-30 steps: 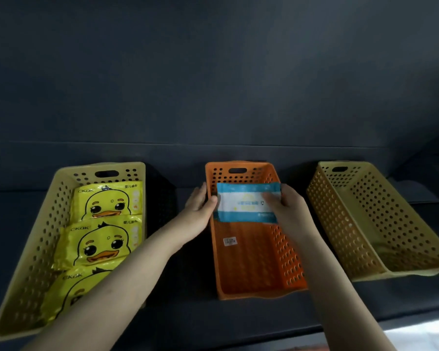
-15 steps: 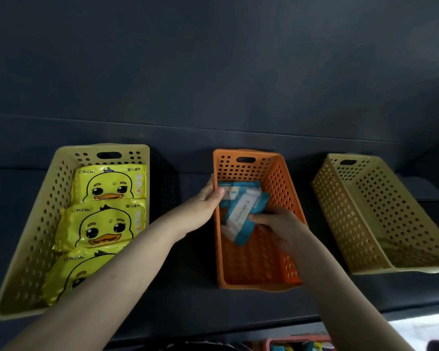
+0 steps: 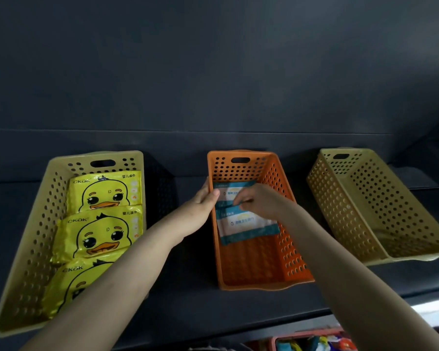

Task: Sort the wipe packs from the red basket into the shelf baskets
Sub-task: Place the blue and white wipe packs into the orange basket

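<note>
Three "ckak" duck packs (image 3: 104,191), right hand (image 3: 261,201) pinching blue pack (image 3: 247,225)

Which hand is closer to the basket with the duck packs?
Left. The left hand is at the left rim of the orange basket, nearest the duck basket; the right hand is inside the orange basket, pinching a blue pack.
</note>
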{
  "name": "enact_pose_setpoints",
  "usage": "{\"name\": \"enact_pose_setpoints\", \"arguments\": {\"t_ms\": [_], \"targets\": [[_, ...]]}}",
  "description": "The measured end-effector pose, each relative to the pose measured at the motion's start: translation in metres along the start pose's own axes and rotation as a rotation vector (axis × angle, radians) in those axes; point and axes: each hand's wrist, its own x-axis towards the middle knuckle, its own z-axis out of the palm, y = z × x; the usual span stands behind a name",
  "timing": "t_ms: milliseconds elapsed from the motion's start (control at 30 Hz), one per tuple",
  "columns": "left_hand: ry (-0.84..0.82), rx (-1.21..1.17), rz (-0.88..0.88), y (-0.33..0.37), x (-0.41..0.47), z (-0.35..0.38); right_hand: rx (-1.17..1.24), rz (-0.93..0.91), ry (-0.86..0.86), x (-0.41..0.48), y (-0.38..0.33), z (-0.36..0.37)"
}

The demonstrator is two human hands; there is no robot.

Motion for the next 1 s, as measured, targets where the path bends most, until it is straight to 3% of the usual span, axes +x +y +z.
{"name": "enact_pose_setpoints", "arguments": {"t_ms": [167,300,467,633,1000], "targets": [[-0.015,-0.008,-0.002,0.004,-0.002,-0.001,0.095,0.017,0.16,0.009,0.017,0.015],[-0.021,0.013,-0.012,0.005,-0.001,-0.001,0.114,0.038,0.113,0.009,0.021,0.017],[0.004,0.03,-0.028,-0.002,0.005,-0.002,-0.161,-0.025,0.11,0.002,0.02,0.02],[0.009,0.018,-0.02,-0.002,0.003,-0.001,-0.039,-0.018,0.062,-0.002,0.023,0.034],[0.041,0.008,-0.053,0.01,-0.006,0.004,-0.155,-0.083,0.087,0.0,0.016,0.034]]}}
